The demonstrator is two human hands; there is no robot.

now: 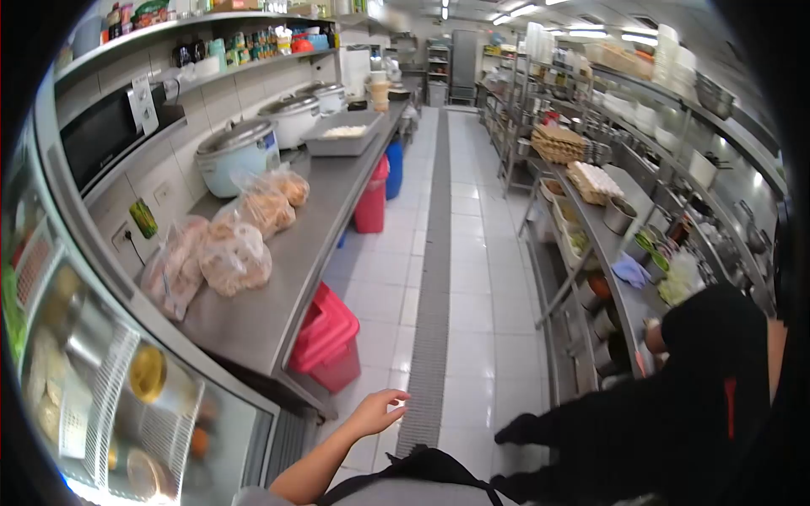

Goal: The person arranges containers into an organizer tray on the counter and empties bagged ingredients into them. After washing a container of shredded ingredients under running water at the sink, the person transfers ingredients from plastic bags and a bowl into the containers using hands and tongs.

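Observation:
My left hand (pixel 381 412) hangs over the white floor tiles in front of my body, its fingers loosely bent and apart, with nothing in them. It touches nothing; a red lidded bin (pixel 325 358) stands closest, under the end of the steel counter (pixel 291 261). On that counter lie several clear plastic bags of pale food, among them a front bag (pixel 236 257) and a bag farther back (pixel 266 211). My right hand is out of view.
A person in black (pixel 675 396) stands close on my right at a steel worktable (pixel 603 240) bearing egg trays (pixel 593 182) and a purple cloth (pixel 630 270). A glass-doored fridge (pixel 228 438) is at left. A drain grate (pixel 434 253) runs along the aisle.

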